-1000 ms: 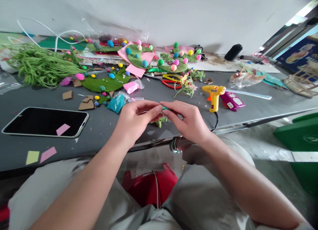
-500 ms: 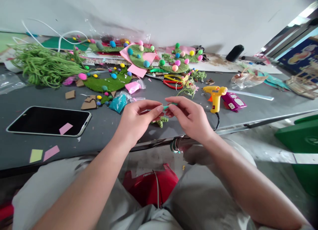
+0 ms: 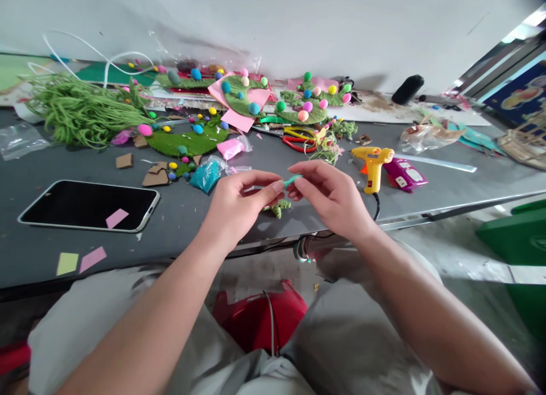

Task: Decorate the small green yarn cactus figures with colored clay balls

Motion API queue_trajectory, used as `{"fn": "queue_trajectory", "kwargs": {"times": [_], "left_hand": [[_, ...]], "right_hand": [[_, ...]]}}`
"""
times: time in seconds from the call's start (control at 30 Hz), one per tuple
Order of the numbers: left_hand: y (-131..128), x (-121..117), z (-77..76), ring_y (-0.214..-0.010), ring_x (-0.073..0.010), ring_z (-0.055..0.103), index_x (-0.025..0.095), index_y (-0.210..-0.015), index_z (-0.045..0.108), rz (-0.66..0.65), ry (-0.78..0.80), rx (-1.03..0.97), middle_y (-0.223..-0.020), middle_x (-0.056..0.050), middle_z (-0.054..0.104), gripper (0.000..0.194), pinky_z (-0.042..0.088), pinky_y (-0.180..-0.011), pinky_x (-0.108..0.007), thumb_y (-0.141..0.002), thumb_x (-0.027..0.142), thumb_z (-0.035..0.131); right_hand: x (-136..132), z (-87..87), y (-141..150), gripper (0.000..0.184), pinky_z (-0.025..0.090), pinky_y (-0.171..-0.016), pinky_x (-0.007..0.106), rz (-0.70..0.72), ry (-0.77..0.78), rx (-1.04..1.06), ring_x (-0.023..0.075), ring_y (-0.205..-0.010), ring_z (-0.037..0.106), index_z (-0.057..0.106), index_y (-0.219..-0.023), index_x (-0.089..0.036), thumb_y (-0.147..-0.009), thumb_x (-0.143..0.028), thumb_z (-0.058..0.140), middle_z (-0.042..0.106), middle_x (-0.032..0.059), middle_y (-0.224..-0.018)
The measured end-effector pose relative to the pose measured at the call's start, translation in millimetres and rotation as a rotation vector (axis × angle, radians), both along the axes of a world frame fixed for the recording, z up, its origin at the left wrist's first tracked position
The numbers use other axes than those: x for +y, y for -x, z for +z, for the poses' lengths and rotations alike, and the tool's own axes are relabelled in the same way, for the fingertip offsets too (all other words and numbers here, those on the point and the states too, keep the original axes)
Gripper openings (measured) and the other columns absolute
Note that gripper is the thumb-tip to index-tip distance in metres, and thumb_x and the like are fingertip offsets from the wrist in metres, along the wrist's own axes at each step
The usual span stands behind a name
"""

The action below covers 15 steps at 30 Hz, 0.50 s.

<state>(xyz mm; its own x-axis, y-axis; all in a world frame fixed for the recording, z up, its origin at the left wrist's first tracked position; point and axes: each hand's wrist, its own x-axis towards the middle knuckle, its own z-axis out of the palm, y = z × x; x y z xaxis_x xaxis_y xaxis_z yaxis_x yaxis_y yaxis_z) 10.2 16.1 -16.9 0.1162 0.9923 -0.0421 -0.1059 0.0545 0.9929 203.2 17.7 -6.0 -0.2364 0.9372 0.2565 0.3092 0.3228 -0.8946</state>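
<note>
A small, thin mint-green piece (image 3: 292, 180), soft-looking like modelling clay, spans the gap between my two hands above the table's front edge. My left hand (image 3: 245, 199) pinches its left end between thumb and fingertips. At its other end, the thumb and index finger of my right hand (image 3: 328, 193) close on it. Just below the fingers lies a small green yarn-wrapped shape (image 3: 278, 208), partly hidden by my left hand. A bag of teal material (image 3: 206, 176) rests on the table left of my hands.
To the right stand a yellow glue gun (image 3: 372, 163) and a purple packet (image 3: 405, 174). A phone (image 3: 89, 204) lies left. Behind are red-handled pliers (image 3: 298, 147), a green yarn bundle (image 3: 85, 113) and green felt pieces with pompoms (image 3: 187, 139).
My right hand has drawn slightly away from my left, so the mint-green piece shows longer between them. The view has shifted slightly, moving the table things rightward in it.
</note>
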Motion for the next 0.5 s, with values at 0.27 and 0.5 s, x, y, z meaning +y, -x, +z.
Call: {"fn": "queue_trajectory", "kwargs": {"times": [0.27, 0.5], "left_hand": [[2.3, 0.3, -0.6, -0.079, -0.0167, 0.072, 0.02, -0.096, 0.081, -0.041, -0.037, 0.012, -0.088, -0.004, 0.078, 0.031, 0.058, -0.073, -0.026, -0.076, 0.042, 0.089], [1.2, -0.4, -0.2, -0.085, -0.0207, 0.074, 0.021, -0.096, 0.08, -0.005, -0.051, 0.082, -0.092, -0.006, 0.08, 0.033, 0.059, -0.075, -0.029, -0.076, 0.045, 0.088]], "right_hand": [[1.3, -1.2, 1.1, 0.027, 0.055, -0.065, 0.026, -0.002, -0.008, 0.003, 0.0136, -0.072, 0.066, 0.073, -0.091, -0.019, -0.085, -0.044, 0.082, 0.073, 0.0014, -0.082], [5.5, 1.8, -1.9, 0.029, 0.057, -0.065, 0.027, -0.036, 0.057, 0.097, 0.0131, -0.069, 0.068, 0.07, -0.106, -0.018, -0.096, -0.046, 0.068, 0.071, 0.0013, -0.079]]}}
